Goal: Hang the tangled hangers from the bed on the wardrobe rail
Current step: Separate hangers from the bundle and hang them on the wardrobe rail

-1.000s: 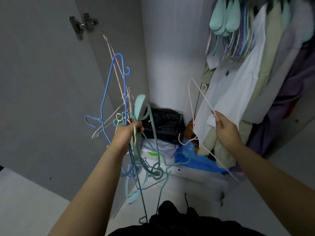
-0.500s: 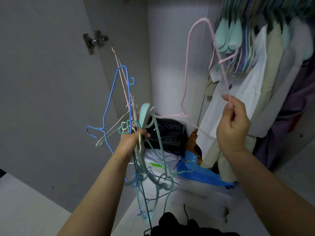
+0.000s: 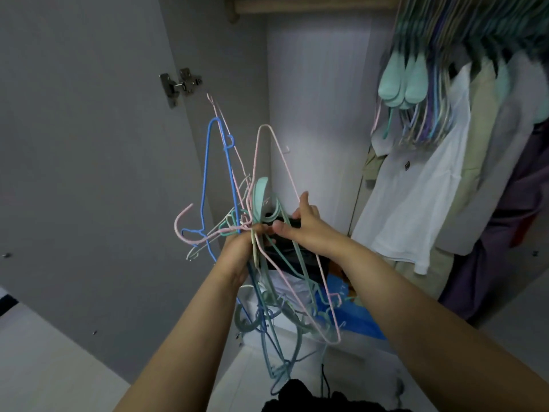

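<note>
- Nearest the camera, a dark garment (image 3: 312, 396) fills the bottom edge, cut off by the frame; what it is cannot be told.
- Both forearms reach up and forward, meeting in front of the open wardrobe.
- The left hand (image 3: 237, 248) grips the bundle (image 3: 258, 227) of tangled hangers at its knot, fingers curled round the wires; the fingertips are hidden behind the tangle.
- The right hand (image 3: 300, 224), raised toward the clothes half a second ago with a pink hanger (image 3: 276, 179) pinched aloft, has come back down to the bundle; thumb and fingers now close on the wires beside the left hand, though exactly which wire they pinch is hard to make out.
- The pink hanger now stands against the bundle, its hook poking out left; it appears not to have reached the rail, so this hanger seems yet to be hung.
- A blue hanger (image 3: 208, 173) juts up from the bundle's left side.
- Behind the hands, folded clothes and a blue bag (image 3: 350, 316) on the wardrobe floor are largely masked by wires.
- Farther right, hung shirts (image 3: 416, 203) and many hangers crowd together, blurred.
- At the top, the rail (image 3: 312, 5) shows only as a pale bar, cut off by the frame.
</note>
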Demonstrator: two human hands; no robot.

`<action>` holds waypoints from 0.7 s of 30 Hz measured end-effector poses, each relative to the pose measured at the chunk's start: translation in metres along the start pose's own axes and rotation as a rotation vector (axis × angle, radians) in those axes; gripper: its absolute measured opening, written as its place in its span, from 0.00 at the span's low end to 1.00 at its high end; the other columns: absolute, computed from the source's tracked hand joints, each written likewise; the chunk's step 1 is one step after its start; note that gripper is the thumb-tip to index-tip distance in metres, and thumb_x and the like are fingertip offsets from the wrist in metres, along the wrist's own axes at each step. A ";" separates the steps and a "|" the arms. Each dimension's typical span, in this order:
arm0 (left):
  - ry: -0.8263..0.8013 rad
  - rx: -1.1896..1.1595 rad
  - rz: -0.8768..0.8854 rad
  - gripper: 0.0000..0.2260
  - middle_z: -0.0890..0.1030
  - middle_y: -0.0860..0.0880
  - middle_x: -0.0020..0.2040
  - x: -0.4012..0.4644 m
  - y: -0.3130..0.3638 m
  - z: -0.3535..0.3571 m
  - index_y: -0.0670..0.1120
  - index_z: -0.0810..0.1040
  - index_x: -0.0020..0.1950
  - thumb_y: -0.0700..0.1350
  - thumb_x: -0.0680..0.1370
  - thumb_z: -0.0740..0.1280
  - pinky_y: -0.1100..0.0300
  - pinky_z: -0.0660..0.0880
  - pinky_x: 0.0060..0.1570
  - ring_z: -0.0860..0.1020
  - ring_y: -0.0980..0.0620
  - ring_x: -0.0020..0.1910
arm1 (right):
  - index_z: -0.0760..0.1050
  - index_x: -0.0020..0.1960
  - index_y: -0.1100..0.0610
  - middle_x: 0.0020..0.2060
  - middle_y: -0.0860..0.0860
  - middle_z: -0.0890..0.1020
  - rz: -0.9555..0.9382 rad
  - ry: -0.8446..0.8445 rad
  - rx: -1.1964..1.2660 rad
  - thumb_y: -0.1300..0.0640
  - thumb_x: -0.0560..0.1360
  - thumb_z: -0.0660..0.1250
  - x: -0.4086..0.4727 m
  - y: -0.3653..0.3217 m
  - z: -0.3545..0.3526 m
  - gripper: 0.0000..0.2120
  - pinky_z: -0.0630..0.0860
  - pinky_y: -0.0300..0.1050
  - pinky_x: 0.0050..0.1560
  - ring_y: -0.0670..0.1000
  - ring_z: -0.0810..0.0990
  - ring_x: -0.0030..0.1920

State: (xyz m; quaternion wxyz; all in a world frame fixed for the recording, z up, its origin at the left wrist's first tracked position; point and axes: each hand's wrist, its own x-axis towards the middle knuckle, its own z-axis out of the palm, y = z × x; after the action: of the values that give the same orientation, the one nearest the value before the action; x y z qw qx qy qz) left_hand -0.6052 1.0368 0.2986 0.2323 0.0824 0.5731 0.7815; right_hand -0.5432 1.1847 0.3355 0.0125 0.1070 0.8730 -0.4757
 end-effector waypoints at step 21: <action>0.117 0.103 0.021 0.08 0.82 0.46 0.31 0.021 0.028 0.021 0.40 0.79 0.38 0.34 0.75 0.63 0.57 0.76 0.37 0.80 0.51 0.31 | 0.29 0.75 0.48 0.77 0.48 0.38 -0.121 0.077 -0.186 0.35 0.65 0.72 0.010 0.000 -0.006 0.60 0.56 0.51 0.74 0.54 0.48 0.77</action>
State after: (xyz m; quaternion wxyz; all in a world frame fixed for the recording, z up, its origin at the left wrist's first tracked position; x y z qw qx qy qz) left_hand -0.6225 1.0578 0.3293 0.1858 0.0546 0.6243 0.7568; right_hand -0.5521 1.1919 0.3375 -0.0398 0.0708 0.9180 -0.3882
